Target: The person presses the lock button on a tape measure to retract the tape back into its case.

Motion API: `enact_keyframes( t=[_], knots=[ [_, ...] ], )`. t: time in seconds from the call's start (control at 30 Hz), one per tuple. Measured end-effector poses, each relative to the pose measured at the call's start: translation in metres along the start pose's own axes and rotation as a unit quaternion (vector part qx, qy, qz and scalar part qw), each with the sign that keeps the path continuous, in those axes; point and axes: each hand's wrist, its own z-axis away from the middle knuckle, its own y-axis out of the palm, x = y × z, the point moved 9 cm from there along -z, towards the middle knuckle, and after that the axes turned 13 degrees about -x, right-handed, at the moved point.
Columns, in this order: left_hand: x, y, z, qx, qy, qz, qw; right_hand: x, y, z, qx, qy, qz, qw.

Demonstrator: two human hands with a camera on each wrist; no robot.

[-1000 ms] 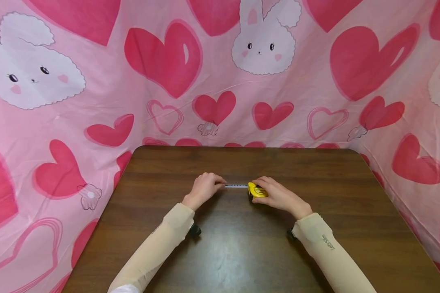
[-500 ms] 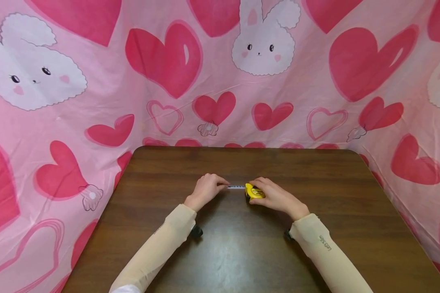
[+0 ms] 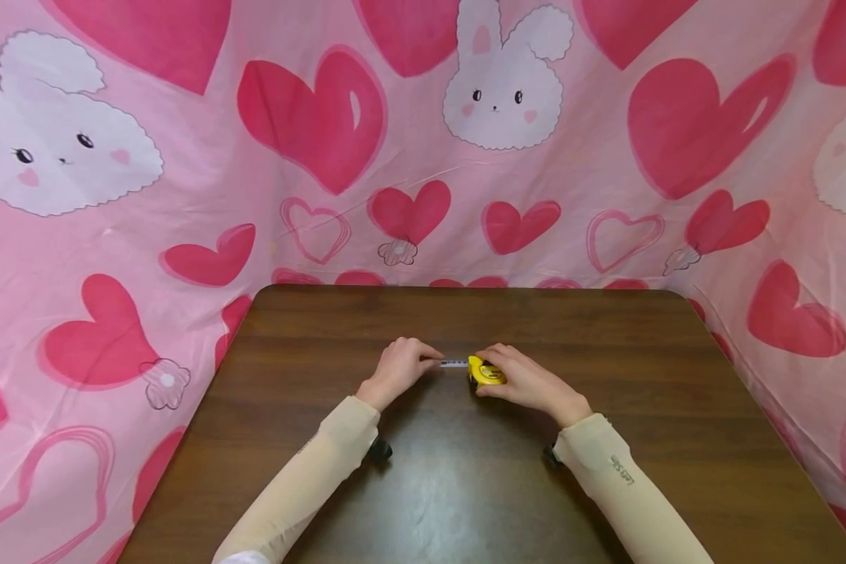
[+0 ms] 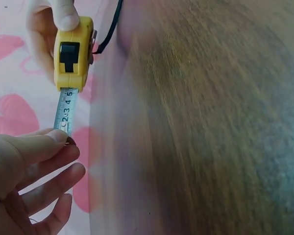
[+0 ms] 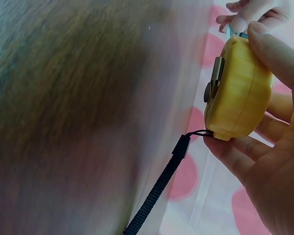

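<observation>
A yellow tape measure (image 3: pixel 488 371) is in my right hand (image 3: pixel 530 381), thumb on one side and fingers curled round the other, as the right wrist view shows. Its black lock button (image 4: pixel 69 57) faces up in the left wrist view. A short length of white blade (image 3: pixel 455 363) stretches out of the case to the left. My left hand (image 3: pixel 399 368) pinches the blade's end between thumb and forefinger, its other fingers loosely bent. From the case hangs a black wrist strap (image 5: pixel 159 188). Both hands are over the middle of the table.
The brown wooden table (image 3: pixel 437 478) has rounded far corners. Behind and beside it hangs a pink cloth (image 3: pixel 465 172) printed with hearts and rabbits. Each wrist wears a small black camera, one of them the left wrist camera (image 3: pixel 380 450).
The two hands have drawn closer together. The tape measure has moved left toward my left hand, and the exposed blade between them has become shorter.
</observation>
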Motion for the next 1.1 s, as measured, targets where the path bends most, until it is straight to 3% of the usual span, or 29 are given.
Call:
enact_keyframes(
  t=[0.27, 0.6, 1.1],
  knots=[
    [-0.004, 0.005, -0.001, -0.001, 0.013, -0.001, 0.9999, 0.009, 0.001, -0.002, -0.012, -0.035, 0.000, 0.9993],
    [-0.006, 0.010, -0.002, 0.000, 0.008, 0.018, 0.9998, 0.012, 0.005, -0.004, -0.006, -0.039, -0.005, 0.9992],
    [-0.014, 0.019, -0.003, 0.016, 0.028, 0.022, 0.9992, 0.014, 0.010, -0.005, 0.003, -0.041, -0.012, 0.9991]
  ],
)
